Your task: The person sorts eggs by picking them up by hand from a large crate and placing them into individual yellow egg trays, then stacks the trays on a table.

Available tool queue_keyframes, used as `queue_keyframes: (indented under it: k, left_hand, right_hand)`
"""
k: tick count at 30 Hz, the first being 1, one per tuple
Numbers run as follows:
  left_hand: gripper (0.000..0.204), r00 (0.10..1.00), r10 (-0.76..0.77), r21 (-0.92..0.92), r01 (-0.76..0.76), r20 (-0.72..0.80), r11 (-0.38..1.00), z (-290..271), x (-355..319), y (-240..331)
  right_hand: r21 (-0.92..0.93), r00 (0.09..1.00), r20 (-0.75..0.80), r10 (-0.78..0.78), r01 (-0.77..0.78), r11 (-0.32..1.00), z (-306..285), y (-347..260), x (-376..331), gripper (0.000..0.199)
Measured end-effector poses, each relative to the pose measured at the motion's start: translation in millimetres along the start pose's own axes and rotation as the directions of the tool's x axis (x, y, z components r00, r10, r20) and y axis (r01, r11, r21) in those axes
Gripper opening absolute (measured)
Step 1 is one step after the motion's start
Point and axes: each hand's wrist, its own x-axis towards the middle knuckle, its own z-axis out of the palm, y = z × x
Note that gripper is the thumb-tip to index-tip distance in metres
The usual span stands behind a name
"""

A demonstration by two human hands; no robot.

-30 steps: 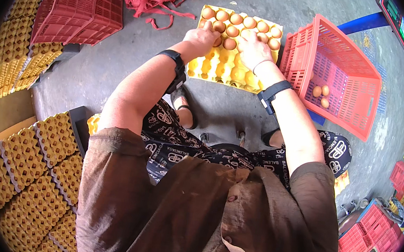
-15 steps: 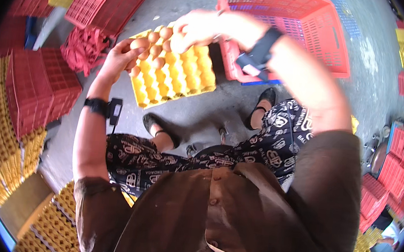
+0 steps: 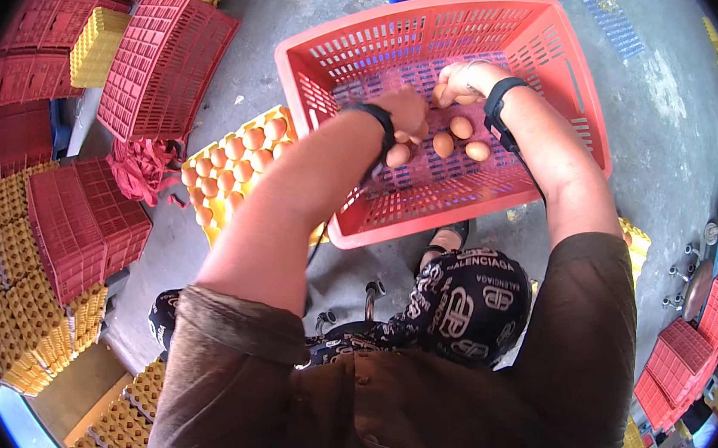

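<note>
Both hands are inside a red plastic crate (image 3: 376, 230). My left hand (image 3: 403, 112) is curled low at its left side, closed around a brown egg (image 3: 398, 154) that shows below the fingers. Farther right, my right hand (image 3: 469, 81) is closed over eggs (image 3: 441, 94), its fingers wrapped round them. Between the hands and nearer to me, several loose brown eggs (image 3: 461, 128) lie on the crate's bottom. Left of the crate, partly behind my left forearm, a yellow egg tray (image 3: 213, 234) carries many brown eggs.
Red crates (image 3: 167, 67) and stacks of yellow trays (image 3: 17, 277) crowd the left side. A tangle of red strips (image 3: 139, 170) lies on the floor by the crates. More red crates (image 3: 665, 366) stand at the right. My knee (image 3: 472, 308) is close to the crate's near edge.
Both hands have left the yellow tray and moved right into the red crate. The view has shifted, bringing the crate to the middle; the tray now shows many more eggs.
</note>
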Motion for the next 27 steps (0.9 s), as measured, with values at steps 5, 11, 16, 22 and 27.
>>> queue_keyframes:
  k: [5, 11, 16, 22, 27]
  left_hand:
    - [0.033, 0.993, 0.116, -0.002, -0.116, -0.008, 0.993, 77.0, 57.4, 6.2]
    - [0.047, 0.997, 0.071, -0.362, -0.054, 0.035, 0.931, 43.5, -44.8, 24.2]
    - [0.022, 0.713, 0.327, -0.013, -0.426, -0.621, 0.905, -2.2, -176.4, -82.8]
    - [0.032, 0.848, -0.288, -0.099, 0.273, -0.444, 0.957, 128.0, -311.0, -304.2]
    - [0.036, 0.760, -0.114, 0.089, 0.220, -0.640, 0.971, 174.4, -279.3, -329.0]
  right_hand:
    - [0.477, 0.987, 0.160, -0.024, -0.056, 0.877, 55.5, 70.6, 63.7, 0.013]
    - [-0.079, 0.992, 0.092, -0.086, 0.093, 0.992, 43.2, 25.8, 26.3, 0.016]
    - [-0.253, 0.874, -0.345, -0.343, 0.265, 0.930, -6.8, -39.1, -13.7, 0.013]
    - [-0.302, 0.733, -0.080, -0.676, 0.628, 0.717, 55.7, -265.7, -72.5, 0.025]
    - [-0.417, 0.891, -0.249, -0.379, 0.254, 0.873, 155.7, -260.1, 38.9, 0.034]
